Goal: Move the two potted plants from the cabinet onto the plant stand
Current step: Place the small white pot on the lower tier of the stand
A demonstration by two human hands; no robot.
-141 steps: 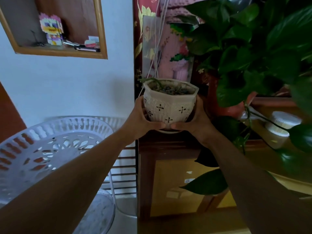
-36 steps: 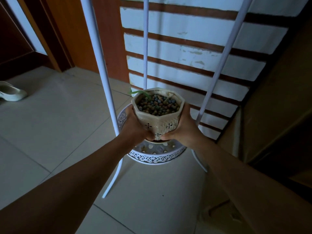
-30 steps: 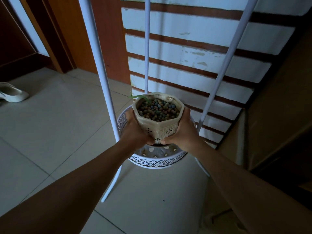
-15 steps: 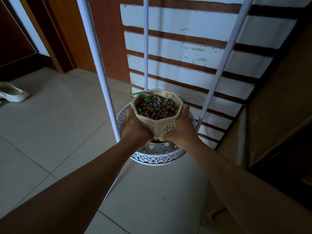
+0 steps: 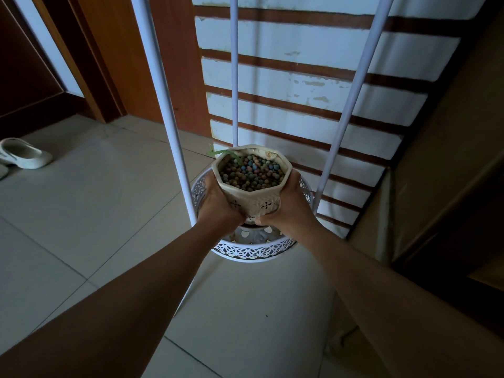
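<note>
Cream pot [image 5: 252, 199] (pebble-topped) clasped between left hand [image 5: 218, 205] and right hand [image 5: 286, 207], fingers wrapped underneath, above stand tray [image 5: 253, 251]

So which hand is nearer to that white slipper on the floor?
Left. The left hand grips the pot's left side, the side toward the slipper at far left. The right hand grips the pot's opposite side, farther away.
</note>
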